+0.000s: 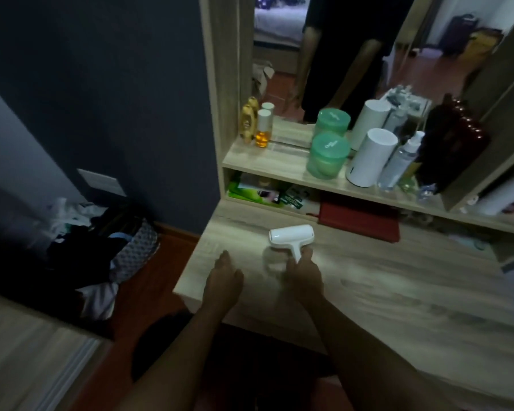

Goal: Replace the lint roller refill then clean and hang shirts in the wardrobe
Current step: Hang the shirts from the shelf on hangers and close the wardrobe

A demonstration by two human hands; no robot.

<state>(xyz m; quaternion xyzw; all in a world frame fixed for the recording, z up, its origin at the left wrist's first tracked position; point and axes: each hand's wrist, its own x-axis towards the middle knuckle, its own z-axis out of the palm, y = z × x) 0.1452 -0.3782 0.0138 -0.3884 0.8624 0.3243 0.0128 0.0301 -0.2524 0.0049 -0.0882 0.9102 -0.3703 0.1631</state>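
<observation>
A white lint roller (291,235) with a closed white cover is held just above the wooden dressing table (398,286). My right hand (303,277) grips its short handle from below. My left hand (224,275) rests flat on the tabletop to the left of the roller, fingers apart, holding nothing. A faint blurred round shape lies on the table between my hands; I cannot tell what it is. No shirts or refill are clearly visible.
A shelf behind carries two green jars (327,154), a white cylinder (371,157), bottles (263,129) and a mirror (353,54). A red book (359,219) lies under the shelf. A basket of clothes (122,244) stands on the floor at left.
</observation>
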